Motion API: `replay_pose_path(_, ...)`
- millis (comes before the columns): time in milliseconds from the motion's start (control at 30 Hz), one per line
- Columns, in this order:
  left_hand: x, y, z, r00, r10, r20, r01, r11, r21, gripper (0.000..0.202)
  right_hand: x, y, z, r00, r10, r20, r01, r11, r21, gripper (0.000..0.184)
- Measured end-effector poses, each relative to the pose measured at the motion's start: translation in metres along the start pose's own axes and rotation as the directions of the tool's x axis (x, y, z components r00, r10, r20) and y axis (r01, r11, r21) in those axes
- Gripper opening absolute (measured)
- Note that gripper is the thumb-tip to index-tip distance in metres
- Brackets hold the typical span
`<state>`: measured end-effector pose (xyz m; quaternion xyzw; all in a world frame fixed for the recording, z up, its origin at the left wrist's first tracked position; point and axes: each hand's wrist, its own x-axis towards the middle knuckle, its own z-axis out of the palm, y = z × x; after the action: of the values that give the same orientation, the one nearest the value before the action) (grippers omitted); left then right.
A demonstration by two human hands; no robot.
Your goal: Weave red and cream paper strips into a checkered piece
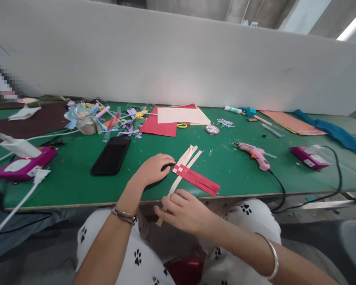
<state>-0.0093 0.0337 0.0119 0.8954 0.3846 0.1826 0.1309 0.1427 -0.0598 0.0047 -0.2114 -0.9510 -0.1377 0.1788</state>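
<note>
Cream paper strips (190, 154) cross red paper strips (200, 180) on the green table, woven into a small check at the red strips' left end. My left hand (156, 169) rests on the table just left of that check, fingers bent, thumb apart from them; whether the fingertips touch the paper I cannot tell. At the table's front edge, my right hand (184, 211) has its fingers closed on one long cream strip (175, 184). The strip's lower end pokes out below the fingers, past the edge.
A black phone (111, 155) lies left. A pink glue gun (253, 154) and a purple power strip (310, 158) sit to the right. Behind are red and cream sheets (180, 115), paper scraps (132, 122) and a glue stick (233, 109). A white partition (178, 63) closes the back.
</note>
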Motion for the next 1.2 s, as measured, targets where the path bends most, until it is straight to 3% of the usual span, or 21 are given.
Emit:
replay_pose_path(67,0.000,0.001,-0.001,1.000,0.002,0.006,-0.002,1.000,0.014,0.033,-0.002,-0.004,0.008,0.999,-0.053,0.007,0.053,0.995,-0.079,0.022)
replay_pose_path(200,-0.001,0.002,-0.001,1.000,0.004,0.020,-0.005,1.000,0.026,0.033,0.000,-0.007,0.016,0.996,-0.073,-0.052,0.069,0.995,-0.067,0.025)
replay_pose_path(333,-0.004,0.000,-0.001,1.000,-0.020,0.010,0.020,1.000,0.009,0.035,0.006,-0.003,0.004,0.982,0.147,-0.116,-0.138,0.987,0.081,0.028)
replay_pose_path(400,-0.009,0.002,-0.003,1.000,-0.030,-0.008,0.030,0.999,0.013,0.037,0.008,0.006,-0.009,0.939,0.326,-0.112,-0.289,0.921,0.262,0.026)
replay_pose_path(500,-0.017,0.009,-0.007,1.000,-0.002,-0.030,0.003,1.000,0.023,0.036,0.009,0.027,-0.029,0.825,0.561,-0.072,-0.450,0.728,0.517,0.019)
replay_pose_path(600,-0.023,0.018,-0.009,0.999,0.042,-0.006,-0.042,0.999,0.030,0.036,0.007,0.050,-0.041,0.727,0.687,0.022,-0.554,0.567,0.609,0.011)
replay_pose_path(700,-0.027,0.024,-0.007,0.996,0.072,0.046,-0.074,0.996,0.055,0.038,0.005,0.070,-0.043,0.663,0.746,0.063,-0.606,0.485,0.631,0.009)
replay_pose_path(833,-0.032,0.026,-0.002,0.992,0.097,0.076,-0.105,0.989,0.100,0.040,0.005,0.087,-0.038,0.631,0.773,0.065,-0.643,0.474,0.602,0.008)
replay_pose_path(1033,-0.035,0.026,0.004,0.989,0.098,0.109,-0.115,0.981,0.158,0.048,0.005,0.102,-0.030,0.641,0.768,0.008,-0.662,0.547,0.512,0.021)
replay_pose_path(1200,-0.033,0.029,0.007,0.986,0.114,0.122,-0.133,0.979,0.156,0.057,0.005,0.110,-0.025,0.612,0.789,0.055,-0.679,0.489,0.547,0.016)
